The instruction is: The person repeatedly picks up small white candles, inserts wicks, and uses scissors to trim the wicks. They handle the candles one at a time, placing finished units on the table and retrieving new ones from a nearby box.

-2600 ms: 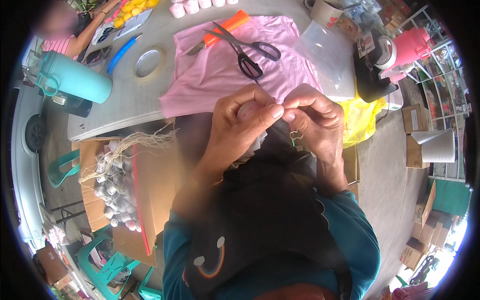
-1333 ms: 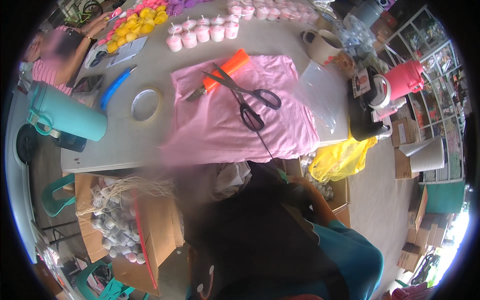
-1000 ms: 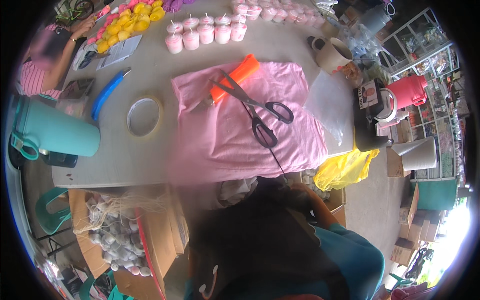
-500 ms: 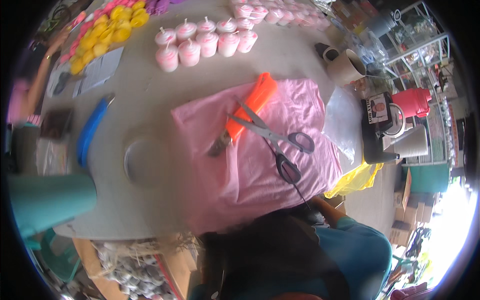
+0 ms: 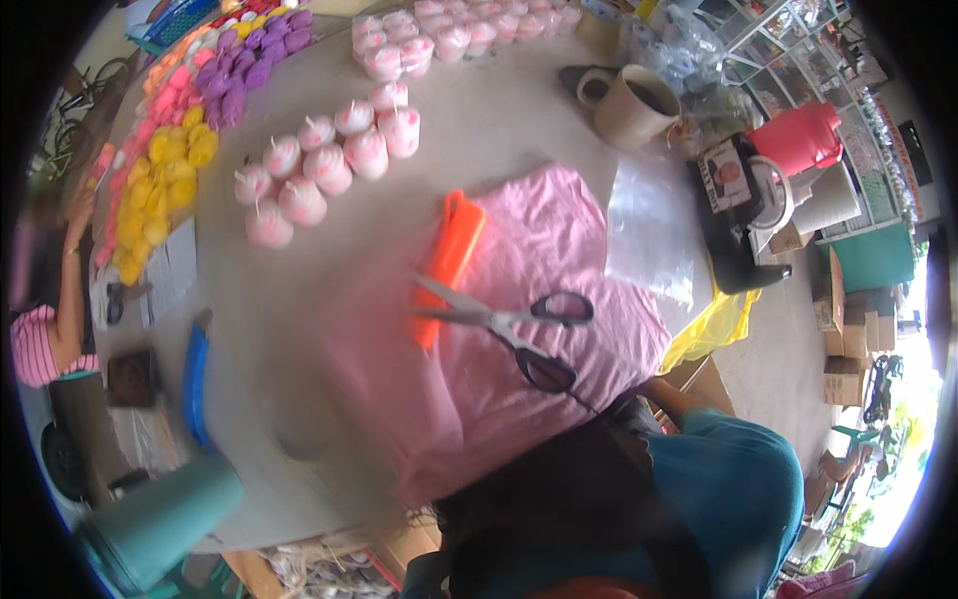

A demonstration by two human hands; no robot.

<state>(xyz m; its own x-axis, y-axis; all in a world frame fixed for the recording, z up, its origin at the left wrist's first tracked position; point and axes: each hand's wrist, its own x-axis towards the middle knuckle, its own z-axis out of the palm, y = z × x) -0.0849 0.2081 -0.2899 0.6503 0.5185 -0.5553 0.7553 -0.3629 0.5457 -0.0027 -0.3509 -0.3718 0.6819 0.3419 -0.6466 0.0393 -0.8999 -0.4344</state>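
Nearest me, I see only part of the right hand (image 5: 654, 388), near the tabletop's (image 5: 499, 115) edge, so I can't tell whether it grips anything; the left hand is out of my view. Beyond it, the scissors (image 5: 501, 322) lie spread on a pink cloth (image 5: 544, 225), blades across an orange-handled tool (image 5: 455, 255). Farther off, I see pink-and-white candles (image 5: 326, 168) in two rows.

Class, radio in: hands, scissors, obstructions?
Left hand out of view. Right hand mostly hidden beside the pink cloth. Scissors spread open on the cloth, unheld. Orange handle lies partly beneath them.
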